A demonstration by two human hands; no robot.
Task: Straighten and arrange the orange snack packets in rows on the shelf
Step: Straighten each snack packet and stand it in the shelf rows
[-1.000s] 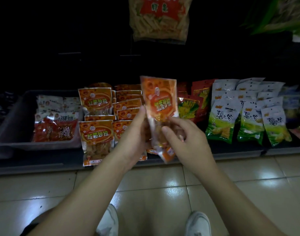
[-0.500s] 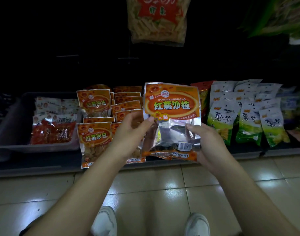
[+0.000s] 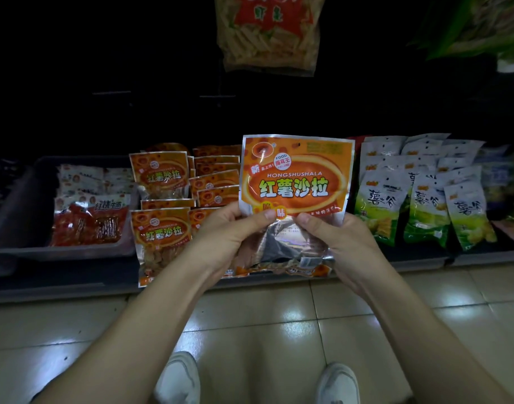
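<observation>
One wide-angle view looks from the person's head, forward and steeply down. The low dark shelf (image 3: 60,277) crosses the middle of the frame, close by. The glossy beige tiled floor (image 3: 250,325) fills the lower third, with two white shoes (image 3: 177,377) at the bottom edge. Both forearms rise from the lower corners to the centre, where the orange foil snack packet (image 3: 296,182) is nearest the lens. The top of the frame is mostly dark

Cropped at top edge: hanging snack bag (image 3: 269,33). Blurred, cropped top right: green bag (image 3: 483,21). Mostly hidden behind held orange packet (image 3: 296,182): red packets (image 3: 357,139). Cropped at bottom: white shoes (image 3: 178,377).
</observation>
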